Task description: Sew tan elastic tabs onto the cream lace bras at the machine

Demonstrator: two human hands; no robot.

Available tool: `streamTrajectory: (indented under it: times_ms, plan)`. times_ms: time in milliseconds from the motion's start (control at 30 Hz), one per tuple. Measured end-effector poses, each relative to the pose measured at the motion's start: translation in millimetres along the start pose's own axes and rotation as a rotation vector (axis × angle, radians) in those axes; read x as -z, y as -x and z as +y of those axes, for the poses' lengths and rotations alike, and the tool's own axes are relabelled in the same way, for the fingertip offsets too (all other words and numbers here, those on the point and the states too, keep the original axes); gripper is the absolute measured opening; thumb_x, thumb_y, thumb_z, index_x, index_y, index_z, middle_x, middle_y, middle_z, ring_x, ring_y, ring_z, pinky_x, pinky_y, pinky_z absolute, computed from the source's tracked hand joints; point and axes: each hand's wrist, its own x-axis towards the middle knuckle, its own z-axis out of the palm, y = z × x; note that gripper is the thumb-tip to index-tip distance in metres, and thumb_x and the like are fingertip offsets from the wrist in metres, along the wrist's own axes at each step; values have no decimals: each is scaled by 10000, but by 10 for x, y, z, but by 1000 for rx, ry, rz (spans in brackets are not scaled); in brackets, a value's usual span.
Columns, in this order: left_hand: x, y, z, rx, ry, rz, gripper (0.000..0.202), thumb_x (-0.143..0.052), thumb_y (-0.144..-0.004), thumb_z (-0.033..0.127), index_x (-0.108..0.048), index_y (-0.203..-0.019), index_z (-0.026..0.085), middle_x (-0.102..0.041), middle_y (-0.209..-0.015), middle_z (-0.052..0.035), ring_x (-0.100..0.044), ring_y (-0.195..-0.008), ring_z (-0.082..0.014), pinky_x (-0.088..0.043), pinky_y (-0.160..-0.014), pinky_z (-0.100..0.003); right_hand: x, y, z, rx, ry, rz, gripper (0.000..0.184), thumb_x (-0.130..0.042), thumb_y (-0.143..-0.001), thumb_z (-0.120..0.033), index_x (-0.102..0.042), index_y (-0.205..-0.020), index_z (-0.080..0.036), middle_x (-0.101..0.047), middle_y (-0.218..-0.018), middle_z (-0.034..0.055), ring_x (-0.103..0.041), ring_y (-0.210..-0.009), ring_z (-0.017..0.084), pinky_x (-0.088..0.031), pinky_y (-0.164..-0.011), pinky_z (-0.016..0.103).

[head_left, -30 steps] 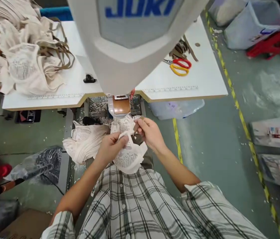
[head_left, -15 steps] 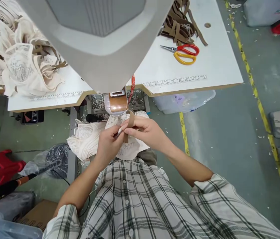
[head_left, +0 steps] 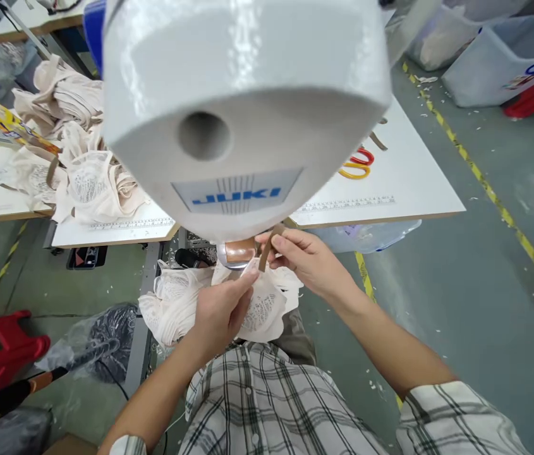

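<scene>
At 6 o'clock, below the white sewing machine head [head_left: 242,139] that fills 12, a cream lace garment [head_left: 261,309] hangs in front of my lap, its far edge close by a copper-coloured plate [head_left: 241,251]. My right hand [head_left: 311,262], at 4 o'clock, pinches a brown strap [head_left: 269,253] between thumb and fingers. My left hand [head_left: 224,309], at 7, grips the garment's edge by the strap's lower end; whether that pinch takes in the strap too, I can't rightly tell.

I judge this piece only part done: strap and lace are together at my fingertips, but I see no join between them. At 8 o'clock a stack of cream pieces [head_left: 172,303] shows no brown that I can make out, so those look undone to me. A heap of garments [head_left: 89,183] rests on the table [head_left: 418,183] towards 9, and scissors [head_left: 358,167] lie unheld at 2.
</scene>
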Motion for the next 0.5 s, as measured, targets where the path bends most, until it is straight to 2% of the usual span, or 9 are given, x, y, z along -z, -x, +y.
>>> streamTrajectory:
  times_ms: [67,167,300,400,500]
  plan:
    - [123,-114,12,51,-38,-20,323,-511,-953,160,-620,-1250,225,-720,-761,4,-606,-566,-91,-451,-561,-190,51,-128,-47,74,146,64,326,-627,-875,-467,-656,-710,-188,-638,-708,11,-571,-640,113,-481,-615,246]
    - [248,-253,57,262,12,-31,271,-520,-961,222,-695,-1169,213,-773,-920,-32,-703,-711,-127,-518,-625,-197,75,-307,-89,165,355,111,285,-644,-852,-409,-598,-671,-194,-574,-594,-13,-540,-583,126,-433,-567,258]
    - [294,-352,112,418,111,-57,272,-537,-954,264,-724,-1144,208,-773,-1046,-53,-736,-896,-191,-572,-695,-235,6,-503,-133,331,536,199,151,-634,-827,-349,-610,-781,-207,-610,-706,-3,-536,-659,151,-436,-613,282]
    - [306,-378,138,447,150,-54,260,-554,-943,261,-738,-1116,199,-768,-1072,-59,-732,-945,-205,-583,-738,-254,-60,-618,-155,441,637,204,139,-597,-822,-308,-552,-729,-215,-573,-761,15,-520,-710,167,-443,-661,304]
    - [329,-387,162,462,159,-62,264,-557,-940,258,-736,-1121,189,-770,-1064,-67,-734,-924,-208,-586,-708,-257,-78,-691,-143,465,717,166,158,-572,-828,-279,-506,-694,-223,-543,-777,24,-512,-741,184,-448,-693,324]
